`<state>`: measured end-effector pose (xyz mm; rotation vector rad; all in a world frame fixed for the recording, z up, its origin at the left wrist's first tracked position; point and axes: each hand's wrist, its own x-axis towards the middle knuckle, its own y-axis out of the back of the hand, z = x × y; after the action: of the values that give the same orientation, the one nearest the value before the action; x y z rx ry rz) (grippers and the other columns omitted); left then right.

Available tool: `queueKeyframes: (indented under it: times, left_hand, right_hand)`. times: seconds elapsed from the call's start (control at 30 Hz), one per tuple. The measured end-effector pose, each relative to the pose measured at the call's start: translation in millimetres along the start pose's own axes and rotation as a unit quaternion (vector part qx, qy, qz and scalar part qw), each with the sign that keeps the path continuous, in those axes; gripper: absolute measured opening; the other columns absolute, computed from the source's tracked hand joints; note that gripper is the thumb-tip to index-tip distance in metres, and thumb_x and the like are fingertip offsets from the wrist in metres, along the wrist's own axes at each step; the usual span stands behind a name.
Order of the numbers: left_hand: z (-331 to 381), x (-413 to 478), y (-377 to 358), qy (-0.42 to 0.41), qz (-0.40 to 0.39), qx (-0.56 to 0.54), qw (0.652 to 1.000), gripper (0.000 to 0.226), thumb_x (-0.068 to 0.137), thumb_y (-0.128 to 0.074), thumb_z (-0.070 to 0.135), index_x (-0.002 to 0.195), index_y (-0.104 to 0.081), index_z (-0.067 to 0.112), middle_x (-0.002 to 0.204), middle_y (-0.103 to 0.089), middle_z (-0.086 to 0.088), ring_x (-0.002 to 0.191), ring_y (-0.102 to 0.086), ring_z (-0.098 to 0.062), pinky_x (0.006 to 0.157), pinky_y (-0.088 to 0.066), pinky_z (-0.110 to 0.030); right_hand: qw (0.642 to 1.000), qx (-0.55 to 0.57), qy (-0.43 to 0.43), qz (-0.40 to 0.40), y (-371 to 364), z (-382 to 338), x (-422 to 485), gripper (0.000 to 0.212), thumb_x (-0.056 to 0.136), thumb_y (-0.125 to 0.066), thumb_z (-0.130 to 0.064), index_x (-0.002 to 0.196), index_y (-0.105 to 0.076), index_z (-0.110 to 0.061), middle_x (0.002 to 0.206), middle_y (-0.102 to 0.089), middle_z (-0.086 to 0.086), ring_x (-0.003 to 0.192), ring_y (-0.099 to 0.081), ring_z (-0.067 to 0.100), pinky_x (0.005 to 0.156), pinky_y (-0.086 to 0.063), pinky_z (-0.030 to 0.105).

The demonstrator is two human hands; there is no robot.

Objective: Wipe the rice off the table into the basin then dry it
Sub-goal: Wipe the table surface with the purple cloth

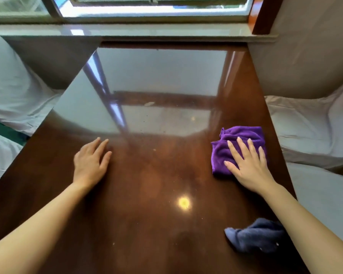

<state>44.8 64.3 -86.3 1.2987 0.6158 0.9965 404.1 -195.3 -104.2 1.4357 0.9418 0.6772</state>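
Note:
A glossy dark brown table [147, 224] fills the view. My right hand [248, 163] lies flat, fingers spread, pressing a crumpled purple cloth [228, 147] onto the table near its right edge. My left hand [90, 163] rests palm down on the bare wood at the left, holding nothing. A dark blue cloth [253, 236] lies bunched near the front right, partly under my right forearm. A small pale smear [150, 104] and a few tiny specks show on the middle of the table. No basin is in view.
A window sill [127, 32] and window run along the far end of the table. White-covered seats stand at the left [14, 89] and right [313, 123] of the table. A lamp's reflection [184, 203] glares on the wood.

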Motion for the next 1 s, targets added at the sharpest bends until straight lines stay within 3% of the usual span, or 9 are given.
queueKeyframes:
  times: [0.13, 0.27, 0.37, 0.6, 1.0]
  left_hand:
    - [-35, 25, -11, 0.046, -0.048, 0.034, 0.997, 0.05, 0.092, -0.038, 0.043, 0.141, -0.031, 0.03, 0.154, -0.024, -0.006, 0.141, -0.017, -0.027, 0.112, -0.008, -0.051]
    - [-47, 36, -21, 0.051, -0.089, 0.049, 0.993, 0.053, 0.091, -0.023, 0.054, 0.142, -0.015, 0.041, 0.157, -0.006, 0.004, 0.144, 0.002, -0.017, 0.113, 0.005, -0.05]
    - [-48, 35, -25, 0.046, -0.089, 0.054, 0.993, 0.054, 0.09, -0.019, 0.056, 0.142, -0.01, 0.043, 0.157, -0.003, 0.006, 0.144, 0.005, -0.016, 0.113, 0.006, -0.05]
    - [-48, 34, -25, 0.046, -0.092, 0.072, 0.992, 0.057, 0.088, -0.013, 0.057, 0.142, -0.004, 0.042, 0.157, 0.0, 0.006, 0.143, 0.007, -0.015, 0.113, 0.007, -0.05]
    - [-49, 37, -26, 0.045, -0.083, 0.082, 0.992, 0.063, 0.084, -0.008, 0.061, 0.143, -0.006, 0.04, 0.157, -0.001, 0.006, 0.144, 0.006, -0.014, 0.114, 0.004, -0.05]
  right_hand:
    - [1.0, -0.001, 0.026, 0.007, -3, -30, 25, 0.063, 0.088, -0.014, -0.063, 0.132, 0.027, -0.045, 0.158, 0.013, -0.001, 0.143, 0.017, 0.025, 0.112, 0.015, 0.049]
    - [0.999, 0.01, 0.05, 0.012, -4, -69, 59, 0.064, 0.086, -0.014, -0.067, 0.138, 0.017, -0.046, 0.158, 0.012, -0.001, 0.143, 0.017, 0.025, 0.11, 0.016, 0.051]
    - [0.997, 0.029, 0.067, 0.021, -3, -106, 89, 0.064, 0.086, -0.016, -0.067, 0.142, 0.005, -0.044, 0.159, 0.008, 0.001, 0.143, 0.014, 0.028, 0.111, 0.013, 0.053]
    - [0.993, 0.044, 0.109, 0.031, -5, -206, 141, 0.064, 0.088, -0.024, -0.064, 0.144, -0.002, -0.04, 0.158, 0.004, 0.008, 0.143, 0.011, 0.036, 0.111, 0.011, 0.059]
    - [0.981, 0.034, 0.191, 0.013, -2, -282, 199, 0.065, 0.083, -0.032, -0.069, 0.141, -0.018, -0.045, 0.159, 0.002, 0.008, 0.141, 0.012, 0.04, 0.105, 0.013, 0.067]
